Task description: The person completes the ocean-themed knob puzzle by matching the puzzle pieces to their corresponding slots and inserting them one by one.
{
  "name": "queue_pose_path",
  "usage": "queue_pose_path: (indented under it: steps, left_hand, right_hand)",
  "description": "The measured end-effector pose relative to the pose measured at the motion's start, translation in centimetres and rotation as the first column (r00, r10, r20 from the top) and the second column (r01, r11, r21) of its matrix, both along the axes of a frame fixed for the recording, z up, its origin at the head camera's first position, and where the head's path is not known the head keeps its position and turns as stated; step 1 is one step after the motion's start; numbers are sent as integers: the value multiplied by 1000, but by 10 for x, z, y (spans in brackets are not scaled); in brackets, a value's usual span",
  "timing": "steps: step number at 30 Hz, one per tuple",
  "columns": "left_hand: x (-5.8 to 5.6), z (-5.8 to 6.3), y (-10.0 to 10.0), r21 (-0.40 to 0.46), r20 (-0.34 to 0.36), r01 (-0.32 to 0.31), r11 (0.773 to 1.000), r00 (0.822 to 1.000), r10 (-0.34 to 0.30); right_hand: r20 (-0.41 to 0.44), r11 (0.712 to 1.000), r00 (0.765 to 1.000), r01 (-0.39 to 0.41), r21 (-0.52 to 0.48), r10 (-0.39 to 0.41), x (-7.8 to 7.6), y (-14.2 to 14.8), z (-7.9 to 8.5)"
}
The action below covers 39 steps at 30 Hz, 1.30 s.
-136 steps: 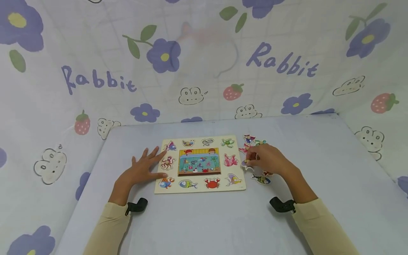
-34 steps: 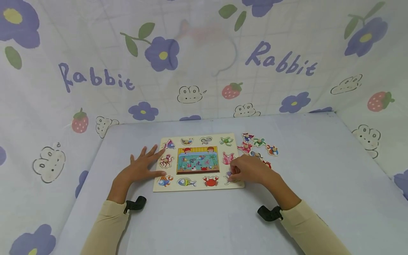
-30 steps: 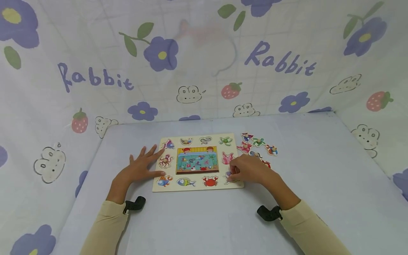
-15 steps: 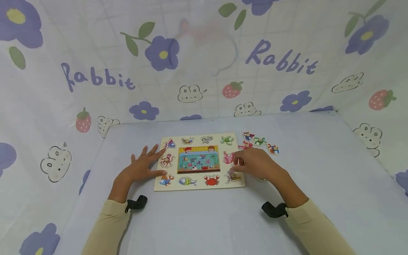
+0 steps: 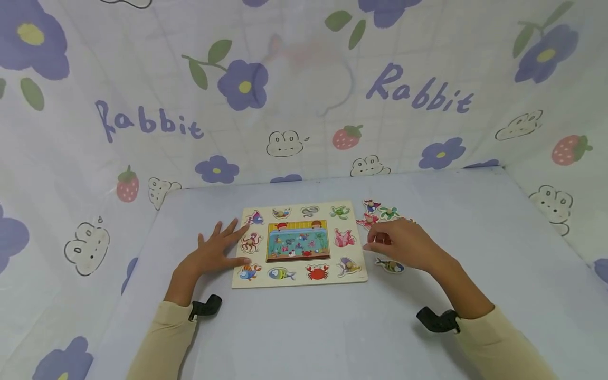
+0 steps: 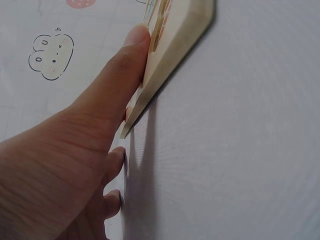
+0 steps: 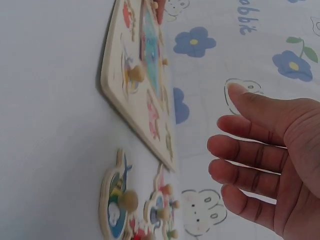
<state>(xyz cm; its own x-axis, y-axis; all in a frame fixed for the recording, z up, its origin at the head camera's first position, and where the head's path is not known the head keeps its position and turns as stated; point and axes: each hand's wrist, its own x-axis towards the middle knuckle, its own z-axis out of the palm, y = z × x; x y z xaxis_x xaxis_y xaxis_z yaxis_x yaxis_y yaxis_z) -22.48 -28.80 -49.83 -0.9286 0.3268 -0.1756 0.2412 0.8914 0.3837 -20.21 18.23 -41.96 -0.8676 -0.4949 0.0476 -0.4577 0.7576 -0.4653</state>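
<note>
My left hand [image 5: 215,254] lies spread at the left edge of a wooden peg puzzle board [image 5: 304,284], thumb and fingers on its border. In the left wrist view the thumb [image 6: 107,82] rests along the board's edge. At the board's lower right corner, a yellow and purple fish piece [image 5: 349,266] sits at its fish picture, wooden knob [image 7: 134,74] up. My right hand [image 5: 404,244] is above the loose pieces right of the board. Nothing is between its loosely bent fingers [image 7: 245,147] in the right wrist view. A striped fish piece [image 5: 390,265] lies just below that hand.
More knobbed pieces lie beyond the right hand, among them a purple fish [image 5: 371,206], a green turtle [image 5: 389,212] and a pink piece [image 5: 368,220]. Some are partly hidden by the hand. A printed curtain [image 5: 304,116] hangs behind the white table [image 5: 304,332].
The right hand carried the yellow and purple fish piece left to the board's lower right corner, let it go, then moved back right over the loose pieces. The left hand stayed put.
</note>
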Motion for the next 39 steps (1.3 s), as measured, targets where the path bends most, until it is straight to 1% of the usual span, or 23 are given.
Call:
queue_pose_path:
  steps: [3,5,14,19,21,24,30,32,34,37,39]
  left_hand:
    - [0,3,-2,8,-8,-13,1000,1000,13]
    - [-1,5,-3,15,-10,-16,1000,1000,17]
    - [-6,13,-9,16,-29,-23,1000,999,23]
    - [-9,17,-14,19,-38,-23,1000,999,24]
    - [-9,18,-16,23,-35,-21,1000,999,22]
    - [-6,16,-18,30,-25,-18,999,1000,19]
    - [5,-1,-23,27,-13,-19,999,1000,19]
    - [4,-4,-22,25,-11,-13,1000,1000,13]
    - [2,-4,-18,36,-17,0,999,1000,0]
    - [-3,-2,-11,47,-16,13,999,1000,-13]
    - [-4,1,-9,44,-12,12,999,1000,-11]
  right_hand:
    - [-26,1000,1000,-9,24,10,-4,8,1]
    - [-26,999,1000,-14,39,15,-7,12,0]
    - [25,996,999,-27,90,25,-15,24,1]
    - [60,996,998,-21,90,15,-14,28,-6]
    - [75,996,997,-29,83,22,-13,28,-10]
    - [102,996,994,-39,78,31,-9,26,-14]
    - [152,995,988,-41,95,26,0,20,-30]
    - [160,994,987,-28,104,12,3,21,-34]
    - [161,993,987,-15,115,-4,6,24,-35]
    - [151,991,988,-2,134,-18,7,29,-34]
    - [144,990,989,-4,144,-17,5,29,-33]
